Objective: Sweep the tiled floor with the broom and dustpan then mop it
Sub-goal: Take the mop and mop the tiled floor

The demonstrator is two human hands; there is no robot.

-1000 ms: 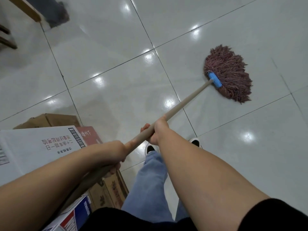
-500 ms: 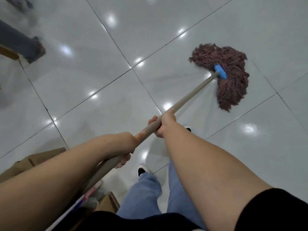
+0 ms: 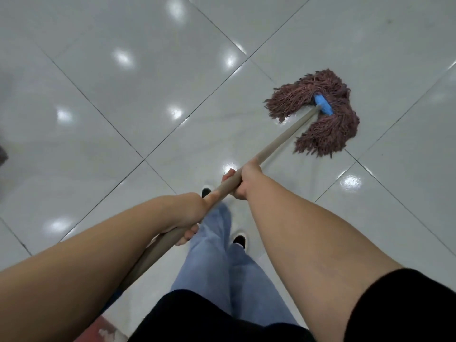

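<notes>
A mop with a reddish-brown string head [image 3: 318, 112] and a blue clamp [image 3: 323, 107] lies spread on the glossy white tiled floor [image 3: 138, 99] at the upper right. Its beige wooden handle [image 3: 283, 138] runs down-left toward me. My right hand [image 3: 243, 180] grips the handle at mid-length. Lower on the same handle, my left hand [image 3: 190, 215] grips it closer to my body. No broom or dustpan is in view.
My legs in light blue trousers [image 3: 222, 262] and dark shoes [image 3: 239, 240] stand under the handle. A reddish box corner [image 3: 106, 329] shows at the bottom left edge. A dark blurred object [image 3: 3, 151] sits at the far left edge. Shiny tiles stretch all around.
The view has swung away from the cardboard boxes at the left. The mop head has been drawn nearer and its strands have folded into a V shape. Both hands kept their grip.
</notes>
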